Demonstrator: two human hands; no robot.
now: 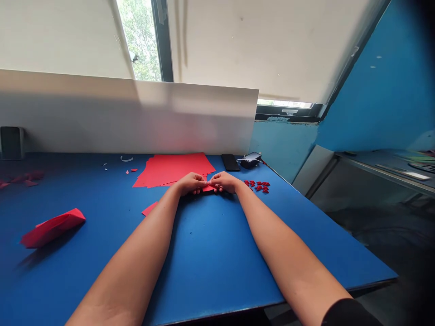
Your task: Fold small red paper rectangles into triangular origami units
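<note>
At the middle of the blue surface, just in front of the stack of red sheets, a small red paper piece is being held between two bare hands. One side is pinched by the left hand, the other by the right hand — in both, the grip is closed on the paper, thumbs and fingertips brought close together. By that two-sided hold the piece is probably steadied, so that a small edge can be controlled from either end; whether its underside is rested on the surface cannot be told, as it is partly covered by the fingers. Both forearms are stretched well forward, and the near part of the surface is left to them.

Just beyond the right wrist, the small folded red pieces are set in a loose cluster, seemingly grouped there to be out of the way. The sheets are fanned unevenly within easy reach, their edges exposed. Part of a red paper piece is hidden by the left forearm, while farther left the large folded red paper is placed well apart — and behind the hands, a black phone is laid beside the sheets.
</note>
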